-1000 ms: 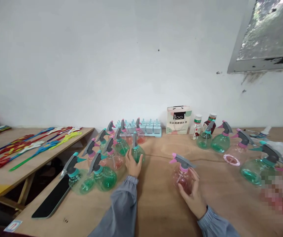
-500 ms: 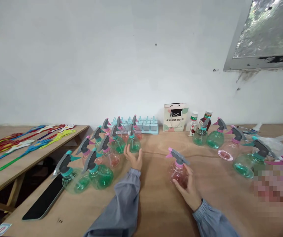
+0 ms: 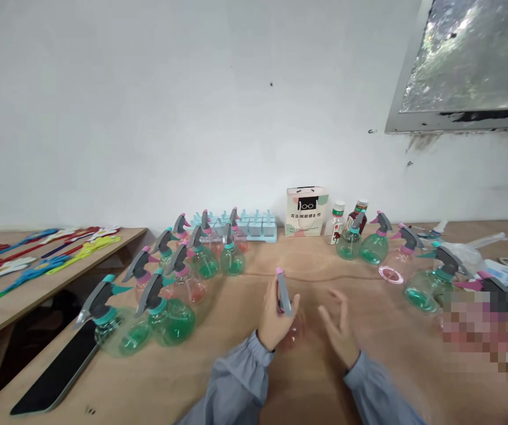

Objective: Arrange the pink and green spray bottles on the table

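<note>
My left hand is closed around the grey-and-pink trigger head of a spray bottle with a clear pinkish body. The bottle is at the middle of the table, and its body is blurred. Just to the right, my right hand is open, its fingers apart and holding nothing. Left of my hands stands a group of several spray bottles, among them a green one near the front. More spray bottles stand to the right, including a green one and a pink one.
Along the wall are a light-blue mould tray, a paper bag and two small bottles, one white-capped. A phone lies at the left edge. Colourful hand-shaped clappers cover another table at left. Blurred-out items sit at far right.
My left hand has moved right from beside the left bottles and taken the pink bottle by its head. My right hand has let go of the bottle, which has shifted left and turned.
</note>
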Action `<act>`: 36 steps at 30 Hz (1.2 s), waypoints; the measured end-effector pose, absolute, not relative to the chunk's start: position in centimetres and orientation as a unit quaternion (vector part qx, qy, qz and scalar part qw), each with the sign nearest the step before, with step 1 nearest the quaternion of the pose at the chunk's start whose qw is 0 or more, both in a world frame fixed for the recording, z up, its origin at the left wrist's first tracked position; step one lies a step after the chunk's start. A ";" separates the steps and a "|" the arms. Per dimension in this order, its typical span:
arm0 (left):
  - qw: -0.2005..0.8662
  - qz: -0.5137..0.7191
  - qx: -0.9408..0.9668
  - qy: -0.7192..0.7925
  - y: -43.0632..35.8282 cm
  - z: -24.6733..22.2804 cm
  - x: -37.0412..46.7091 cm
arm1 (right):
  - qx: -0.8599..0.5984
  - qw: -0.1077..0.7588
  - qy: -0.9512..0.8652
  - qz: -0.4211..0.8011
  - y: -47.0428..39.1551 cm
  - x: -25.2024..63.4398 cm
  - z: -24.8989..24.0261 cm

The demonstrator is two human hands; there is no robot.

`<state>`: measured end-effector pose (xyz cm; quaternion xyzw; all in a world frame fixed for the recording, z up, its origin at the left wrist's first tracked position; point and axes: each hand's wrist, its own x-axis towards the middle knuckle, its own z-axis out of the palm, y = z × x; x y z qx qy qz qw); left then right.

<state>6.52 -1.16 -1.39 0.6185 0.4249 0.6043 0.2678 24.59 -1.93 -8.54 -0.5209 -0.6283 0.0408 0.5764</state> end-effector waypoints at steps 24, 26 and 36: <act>0.596 0.591 0.439 0.319 -0.8 2.0 -0.4 | -0.571 0.564 -0.588 -0.102 10.1 32.6 -7.4; 0.619 0.599 0.398 0.317 -1.1 2.0 -0.2 | -0.543 0.580 -0.597 -0.109 6.9 31.0 -8.2; 0.599 0.572 0.448 0.336 -1.7 1.3 -0.4 | -0.485 0.568 -0.664 -0.044 -0.8 26.2 -8.4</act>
